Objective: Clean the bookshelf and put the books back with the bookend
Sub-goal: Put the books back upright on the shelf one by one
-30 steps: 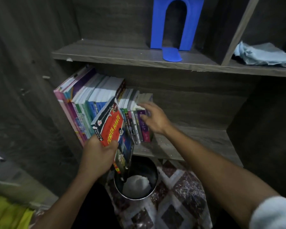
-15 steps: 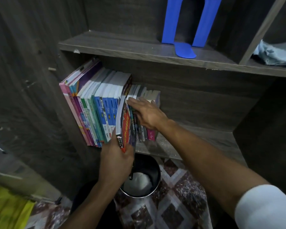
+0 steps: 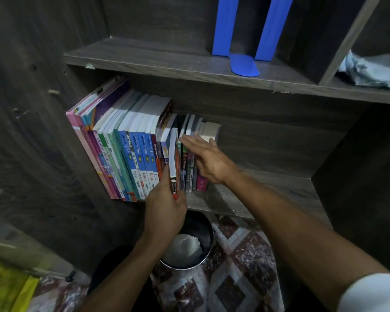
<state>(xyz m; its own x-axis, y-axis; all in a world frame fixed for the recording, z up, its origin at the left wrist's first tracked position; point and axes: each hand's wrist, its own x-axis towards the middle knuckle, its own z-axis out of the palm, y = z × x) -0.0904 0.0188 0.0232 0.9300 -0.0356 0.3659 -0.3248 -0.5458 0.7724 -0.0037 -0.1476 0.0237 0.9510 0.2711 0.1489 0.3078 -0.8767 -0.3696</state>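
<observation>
A row of books (image 3: 131,154) stands leaning on the lower shelf (image 3: 257,194) of a dark wooden bookshelf. My left hand (image 3: 164,208) grips a red-and-black book (image 3: 174,163) by its lower end, upright and partway into a gap in the row. My right hand (image 3: 208,161) lies with straight fingers against the small books (image 3: 193,174) to the right of the gap. A blue bookend (image 3: 245,41) stands on the upper shelf (image 3: 167,57), apart from both hands.
A light blue cloth (image 3: 374,70) lies in the upper right compartment. Below the shelf a metal bowl (image 3: 189,244) with something white inside sits on a patterned mat (image 3: 234,278). Yellow fabric (image 3: 7,289) lies at the lower left.
My left hand turned the red-and-black book upright and pushed it into the row. My right hand shifted onto the small books and straightened its fingers.
</observation>
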